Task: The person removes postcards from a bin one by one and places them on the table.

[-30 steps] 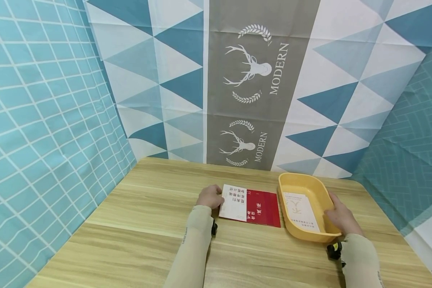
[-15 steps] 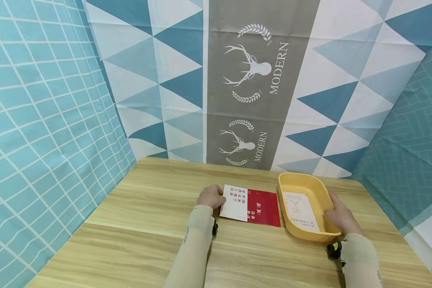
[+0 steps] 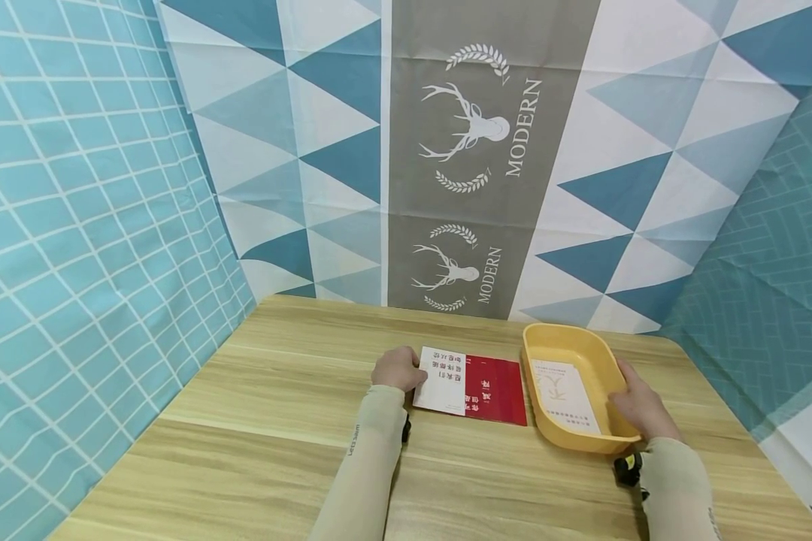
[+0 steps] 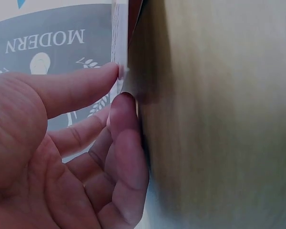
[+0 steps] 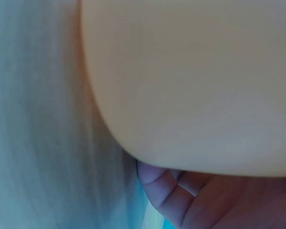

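Observation:
On the wooden table (image 3: 277, 421), my left hand (image 3: 398, 370) holds the left edge of a printed white-and-red card (image 3: 443, 382). The left wrist view shows the thumb (image 4: 86, 88) on its white face and a curled finger behind the card's edge (image 4: 120, 43). To the right stands a yellow plastic tray (image 3: 537, 353), gripped at its right side by my right hand (image 3: 643, 406). In the right wrist view the fingers (image 5: 157, 183) lie against the tray's outer wall (image 5: 181, 95), partly hidden by it. Inside the tray lies a white card with gold characters (image 3: 562, 394).
A grey and blue patterned sheet (image 3: 460, 150) hangs behind the table's back edge. Blue tiled-print sheets rise on the left (image 3: 95, 188) and on the right (image 3: 771, 240). The red half of the card (image 3: 501, 391) comes close to the tray's left wall.
My left hand has shifted very slightly to the right along with the white end of the card. The right hand and the tray stay nearly where they were.

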### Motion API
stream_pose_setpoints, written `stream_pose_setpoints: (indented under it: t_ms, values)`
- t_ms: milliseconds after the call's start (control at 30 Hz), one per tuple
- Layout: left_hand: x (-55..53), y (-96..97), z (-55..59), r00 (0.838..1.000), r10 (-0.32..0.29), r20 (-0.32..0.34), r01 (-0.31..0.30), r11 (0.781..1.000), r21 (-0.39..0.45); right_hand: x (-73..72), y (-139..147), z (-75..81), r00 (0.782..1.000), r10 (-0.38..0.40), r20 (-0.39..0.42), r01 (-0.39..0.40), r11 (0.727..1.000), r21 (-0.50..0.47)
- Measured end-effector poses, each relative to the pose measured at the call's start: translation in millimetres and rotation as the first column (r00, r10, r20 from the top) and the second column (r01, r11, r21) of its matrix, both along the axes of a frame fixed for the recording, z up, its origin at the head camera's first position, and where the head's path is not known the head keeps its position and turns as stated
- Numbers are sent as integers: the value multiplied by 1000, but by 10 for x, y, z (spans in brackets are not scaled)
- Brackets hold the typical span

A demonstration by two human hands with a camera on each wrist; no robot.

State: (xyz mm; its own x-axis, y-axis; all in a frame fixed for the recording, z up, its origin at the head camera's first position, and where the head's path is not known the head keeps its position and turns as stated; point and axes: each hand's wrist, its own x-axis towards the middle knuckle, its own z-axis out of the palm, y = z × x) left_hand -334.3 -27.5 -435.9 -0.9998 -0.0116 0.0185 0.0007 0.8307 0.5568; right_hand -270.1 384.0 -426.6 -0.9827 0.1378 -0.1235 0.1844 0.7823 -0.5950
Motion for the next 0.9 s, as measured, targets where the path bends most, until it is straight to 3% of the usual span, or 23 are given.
stream_pose_setpoints:
  t_ms: [200,900]
  values:
    - [-31,18,-22,1000,2,7,-2,1000,-2,0,2,0,1000,1,1,-1,1000,4]
    - [21,49,2,1000,11,-6,-11,1000,-21,11,6,-2,1000,13,-4,-13,1000,-2]
